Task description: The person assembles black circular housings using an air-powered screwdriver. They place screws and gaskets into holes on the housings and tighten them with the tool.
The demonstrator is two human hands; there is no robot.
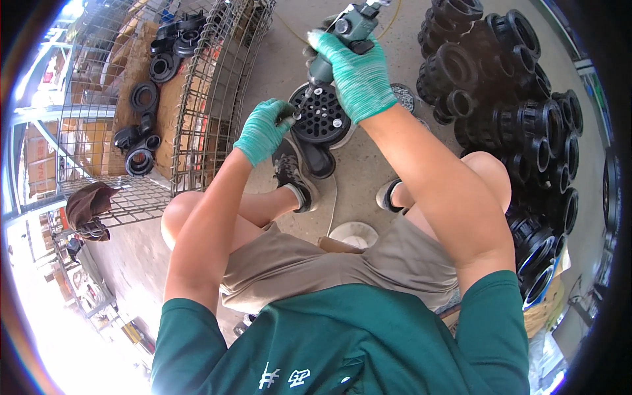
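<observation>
Grate [320, 117] sits on a white stand [347, 141], near the left shoe [288, 166], with its black spout [320, 162] pointing back to the body. From far off, I think it is hard plastic: stiff, not very heavy, a bit slick. I would hold it by the rim or the spout, not the holes. The green tool [359, 27] looks heavy, so I think it needs a whole fist. My right hand [362, 76] has its gloved fingers wrapped round it. My left hand [268, 126] has its fingers bent in at the grate's left edge, close to the tool's thin bit [307, 99]. I cannot tell if they pinch anything. Shiny spots on top look like screws [337, 123], small and hard, best held with fingertips.
</observation>
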